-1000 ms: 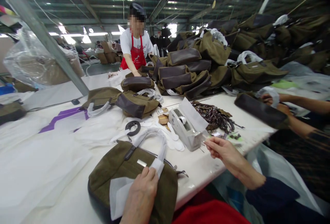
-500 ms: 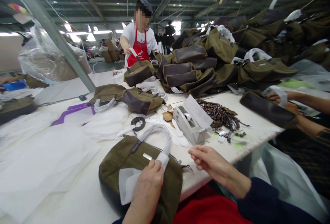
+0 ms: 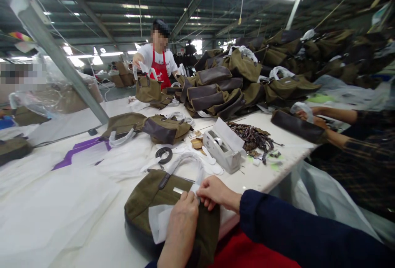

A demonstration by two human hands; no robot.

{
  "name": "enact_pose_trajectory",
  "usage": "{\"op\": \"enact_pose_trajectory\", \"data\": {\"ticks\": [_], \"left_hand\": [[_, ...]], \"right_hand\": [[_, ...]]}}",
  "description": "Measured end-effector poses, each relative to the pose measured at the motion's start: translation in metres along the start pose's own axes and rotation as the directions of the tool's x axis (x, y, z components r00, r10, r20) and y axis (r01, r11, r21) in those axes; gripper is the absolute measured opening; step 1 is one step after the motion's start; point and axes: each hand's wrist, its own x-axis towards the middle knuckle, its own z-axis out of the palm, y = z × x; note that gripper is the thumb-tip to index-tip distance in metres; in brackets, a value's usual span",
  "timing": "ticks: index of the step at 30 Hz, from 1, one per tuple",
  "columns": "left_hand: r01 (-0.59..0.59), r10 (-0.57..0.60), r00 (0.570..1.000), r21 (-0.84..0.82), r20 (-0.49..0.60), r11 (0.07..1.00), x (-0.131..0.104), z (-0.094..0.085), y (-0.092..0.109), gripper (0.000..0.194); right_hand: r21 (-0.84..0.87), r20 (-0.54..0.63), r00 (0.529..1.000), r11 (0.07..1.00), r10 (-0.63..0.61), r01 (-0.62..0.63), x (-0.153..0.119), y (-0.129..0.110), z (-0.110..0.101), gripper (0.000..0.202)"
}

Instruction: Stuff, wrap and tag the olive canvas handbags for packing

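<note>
An olive handbag (image 3: 145, 202) with dark trim lies on the table in front of me. White paper (image 3: 161, 220) is wrapped round the base of its handle (image 3: 199, 165), with a loose end hanging over the bag's front. My left hand (image 3: 185, 214) is closed on this paper at the handle's right base. Beside its fingertips, my right hand (image 3: 214, 192) pinches at the wrapped handle; whatever lies between its fingertips is too small to make out. A pale tape dispenser (image 3: 224, 152) stands behind the bag, a white sheet leaning on it.
A black ring-shaped roll (image 3: 163, 155) and a heap of dark straps (image 3: 253, 136) lie near the dispenser. More handbags (image 3: 216, 91) are piled behind. White sheets (image 3: 70, 202) cover the left side. A co-worker's hands (image 3: 311, 117) hold a bag at right; another person (image 3: 159, 60) stands across the table.
My right hand has moved left from beside the tape dispenser to the wrapped handle, meeting my left hand. The person across has lifted a bag by its handle. The view has shifted.
</note>
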Motion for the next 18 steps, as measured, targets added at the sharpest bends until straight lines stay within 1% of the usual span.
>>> {"op": "enact_pose_trajectory", "data": {"ticks": [4,10,14,18], "left_hand": [[0.000,-0.001,1.000,-0.025,-0.020,1.000,-0.0027,-0.0035,0.0011,0.024],[0.019,-0.021,0.999,-0.058,-0.026,0.998,-0.0054,-0.0053,0.0022,0.022],[0.027,-0.030,0.999,-0.065,-0.043,0.998,-0.0070,-0.0060,0.0016,0.023],[0.037,-0.045,0.994,-0.090,-0.095,0.995,-0.0090,-0.0037,-0.0006,0.026]], "right_hand": [[-0.048,-0.018,0.999,0.998,0.034,-0.035,0.0030,-0.0020,0.0035,0.025],[-0.145,0.015,0.996,0.986,0.087,-0.084,0.0080,-0.0074,0.0057,0.030],[-0.199,0.037,0.995,0.976,0.094,-0.085,0.0080,-0.0082,0.0040,0.029],[-0.225,0.058,0.995,0.973,0.076,-0.061,0.0077,-0.0060,0.0003,0.030]]}}
